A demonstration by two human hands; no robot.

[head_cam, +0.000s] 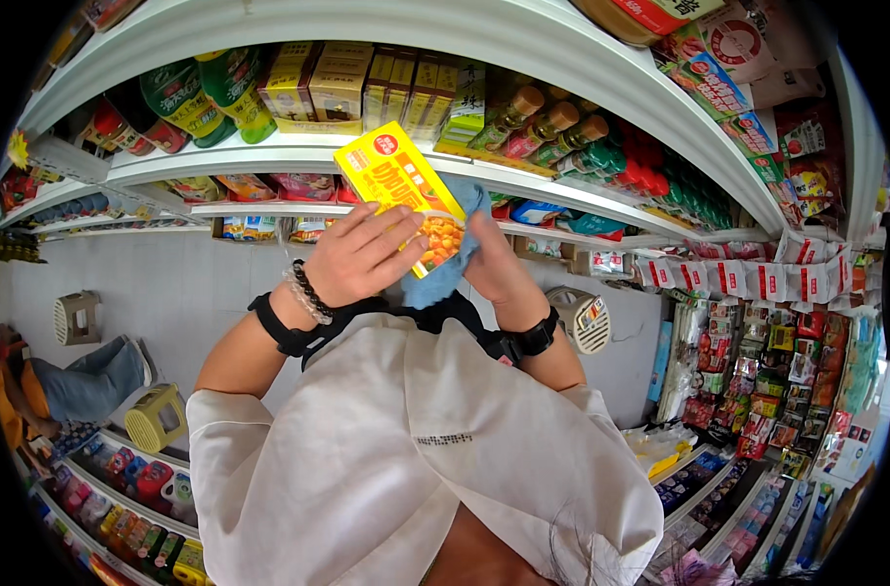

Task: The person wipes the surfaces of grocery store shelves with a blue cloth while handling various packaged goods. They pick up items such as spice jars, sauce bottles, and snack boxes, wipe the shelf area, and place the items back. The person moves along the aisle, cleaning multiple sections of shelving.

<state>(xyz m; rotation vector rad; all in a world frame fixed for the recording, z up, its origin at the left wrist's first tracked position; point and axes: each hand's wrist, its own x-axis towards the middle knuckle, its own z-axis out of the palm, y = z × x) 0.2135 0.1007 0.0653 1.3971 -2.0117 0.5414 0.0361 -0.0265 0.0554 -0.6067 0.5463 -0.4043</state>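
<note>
Between my hands, in front of my chest, is a yellow box of curry (383, 172) with a picture of food on its face. My left hand (368, 253) lies over the box's lower left part, fingers across its front; its thumb is hidden. A blue cloth (438, 282) hangs behind and along the right side of the box. My right hand (498, 260) holds the cloth against that side, its fingers mostly hidden by the cloth. The box is tilted and overlaps the edge of a white shelf (306, 150).
The shelf ahead bears green bottles (229, 88), cartons (340, 80) and cork-topped bottles (551, 124). Beige stools (580, 319) stand on the floor at both sides. Another person (86, 381) is at the far left. Packets (764, 366) hang at the right.
</note>
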